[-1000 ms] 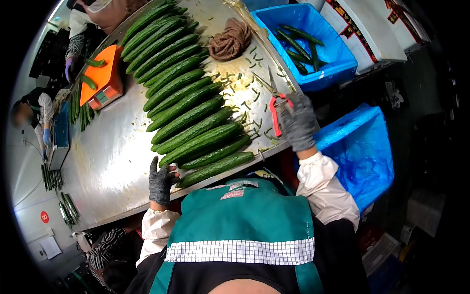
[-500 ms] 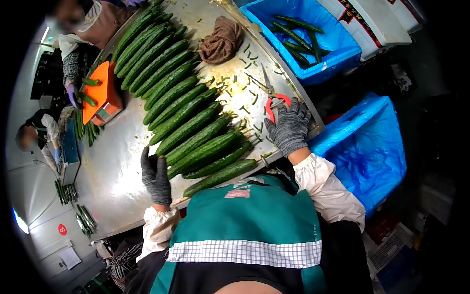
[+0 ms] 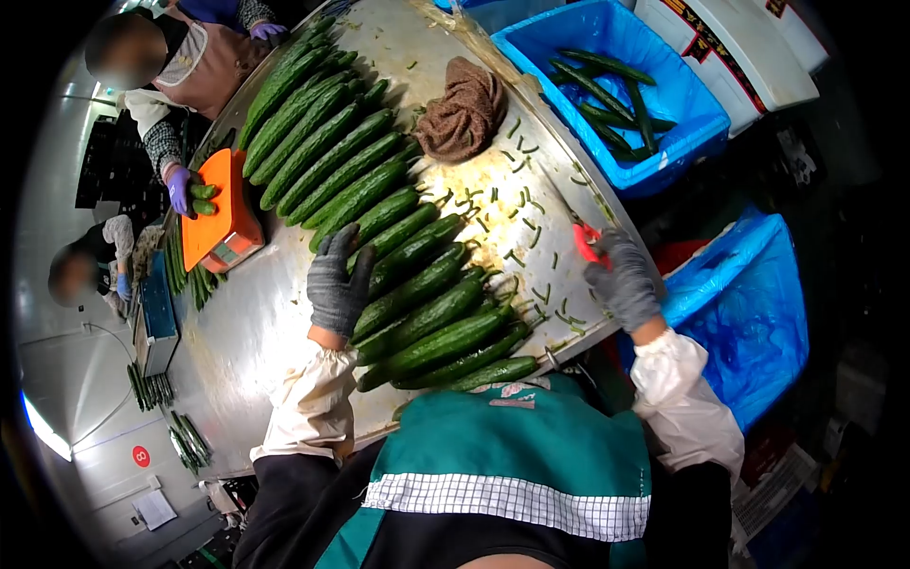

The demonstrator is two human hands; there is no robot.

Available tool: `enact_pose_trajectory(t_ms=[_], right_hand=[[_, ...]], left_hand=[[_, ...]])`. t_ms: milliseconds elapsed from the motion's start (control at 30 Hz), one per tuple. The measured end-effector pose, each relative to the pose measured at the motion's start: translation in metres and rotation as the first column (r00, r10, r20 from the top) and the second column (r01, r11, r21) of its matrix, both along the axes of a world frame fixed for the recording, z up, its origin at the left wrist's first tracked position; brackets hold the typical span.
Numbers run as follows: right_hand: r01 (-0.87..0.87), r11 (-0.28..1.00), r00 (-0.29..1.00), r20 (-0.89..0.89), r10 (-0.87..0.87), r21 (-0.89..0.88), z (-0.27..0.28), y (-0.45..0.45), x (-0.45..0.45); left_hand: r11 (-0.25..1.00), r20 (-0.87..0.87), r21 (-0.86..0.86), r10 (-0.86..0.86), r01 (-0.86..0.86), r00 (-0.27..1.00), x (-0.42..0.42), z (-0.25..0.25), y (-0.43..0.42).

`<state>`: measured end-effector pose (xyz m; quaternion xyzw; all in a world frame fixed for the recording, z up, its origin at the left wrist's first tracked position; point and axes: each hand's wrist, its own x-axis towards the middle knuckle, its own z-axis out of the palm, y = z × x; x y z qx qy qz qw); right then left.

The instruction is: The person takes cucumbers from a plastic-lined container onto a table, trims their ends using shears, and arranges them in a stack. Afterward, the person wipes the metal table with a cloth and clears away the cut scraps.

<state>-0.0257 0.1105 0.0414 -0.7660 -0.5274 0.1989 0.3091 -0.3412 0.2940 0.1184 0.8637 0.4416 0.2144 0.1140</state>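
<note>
A long row of green cucumbers [image 3: 417, 284] lies side by side on the metal table. My left hand [image 3: 336, 289], in a grey knit glove, is at the near ends of the middle cucumbers, thumb apart from the fingers; whether it presses on one is hard to see. Toward the table's right edge, my gloved right hand [image 3: 626, 280] is closed on red-handled scissors [image 3: 587, 241], their blades pointing away from me. Small cut stem pieces [image 3: 531, 232] are scattered between the scissors and the row.
A brown cloth [image 3: 462, 112] lies beyond the stem pieces. Off the right edge are a blue-lined crate [image 3: 697, 142] with several cucumbers and a blue bag [image 3: 758, 313]. At left, a co-worker's purple-gloved hand [image 3: 180, 190] holds cucumber pieces at an orange scale [image 3: 223, 213].
My left hand has moved forward along the row onto the cucumber ends. My right hand has taken hold of the scissors, which lay beside its fingertips before. The whole view has shifted slightly.
</note>
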Motion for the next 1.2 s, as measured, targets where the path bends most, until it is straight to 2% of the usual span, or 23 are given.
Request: enact_pose_trajectory(t_ms=[33,67,133,200,233,267,333,400,433,500,600,633,667,733,767,867,1067,1200], right_hand=[[0.043,0.999,0.967,-0.254,-0.035,0.028,0.005,-0.003,0.003],[0.089,0.995,0.869,-0.491,-0.057,0.042,0.015,-0.006,0.005],[0.112,0.993,0.592,-0.801,-0.087,-0.025,0.032,-0.003,0.003],[-0.052,0.999,0.345,-0.939,0.018,0.000,0.053,0.010,-0.003],[-0.124,0.989,0.354,-0.935,-0.034,-0.083,0.052,0.015,-0.002],[-0.147,0.984,0.308,-0.950,-0.053,-0.103,0.055,0.024,-0.010],[-0.227,0.968,0.097,-0.992,-0.085,-0.105,0.052,0.044,-0.020],[-0.293,0.949,0.293,-0.956,-0.025,-0.115,0.050,0.074,-0.021],[-0.362,0.929,0.444,-0.891,0.095,-0.081,0.042,0.088,-0.023],[-0.433,0.899,0.572,-0.790,0.220,-0.064,0.039,0.104,-0.031],[-0.426,0.903,0.625,-0.739,0.250,-0.055,0.045,0.121,-0.045],[-0.451,0.881,0.555,-0.817,0.155,-0.139,0.044,0.125,-0.048],[-0.454,0.879,0.555,-0.817,0.155,-0.142,0.045,0.126,-0.053],[-0.311,0.948,0.561,-0.818,0.126,-0.068,0.045,0.125,-0.063],[-0.349,0.933,0.521,-0.846,0.117,-0.085,0.043,0.129,-0.061],[-0.346,0.928,0.560,-0.824,0.088,-0.136,0.049,0.135,-0.065],[-0.363,0.927,0.650,-0.739,0.177,-0.097,0.050,0.140,-0.067],[-0.346,0.934,0.611,-0.776,0.153,-0.088,0.047,0.138,-0.070]], left_hand=[[1.000,-0.061,0.004,-0.003,0.003,0.998,0.002,0.000,0.008],[1.000,-0.058,0.006,0.003,-0.003,0.998,0.002,-0.002,0.017],[0.994,-0.185,0.104,-0.003,0.022,0.983,0.003,-0.010,0.035],[0.991,-0.139,0.122,-0.033,0.050,0.990,0.008,-0.016,0.052],[0.985,-0.170,0.151,-0.055,0.081,0.984,0.010,-0.019,0.061],[0.978,-0.201,0.178,-0.076,0.112,0.977,0.013,-0.022,0.069],[0.982,-0.251,0.154,-0.069,0.110,0.966,0.021,-0.025,0.080],[0.991,-0.354,0.107,-0.039,0.082,0.934,0.025,-0.032,0.088],[0.995,-0.367,0.084,-0.027,0.062,0.930,0.025,-0.038,0.090],[0.998,-0.379,0.042,-0.018,0.036,0.925,0.027,-0.038,0.091],[1.000,-0.381,0.006,0.009,-0.007,0.925,0.025,-0.044,0.090],[0.999,-0.362,0.031,0.000,0.012,0.932,0.024,-0.047,0.091],[0.998,-0.344,0.056,-0.009,0.030,0.939,0.022,-0.048,0.091],[0.998,-0.340,0.059,-0.009,0.030,0.941,0.022,-0.049,0.091],[0.997,-0.334,0.064,-0.010,0.034,0.942,0.022,-0.049,0.091],[0.996,-0.321,0.074,-0.016,0.042,0.947,0.022,-0.048,0.091],[0.998,-0.322,0.052,-0.015,0.033,0.947,0.024,-0.044,0.089],[0.998,-0.313,0.059,-0.010,0.030,0.950,0.024,-0.045,0.089]])
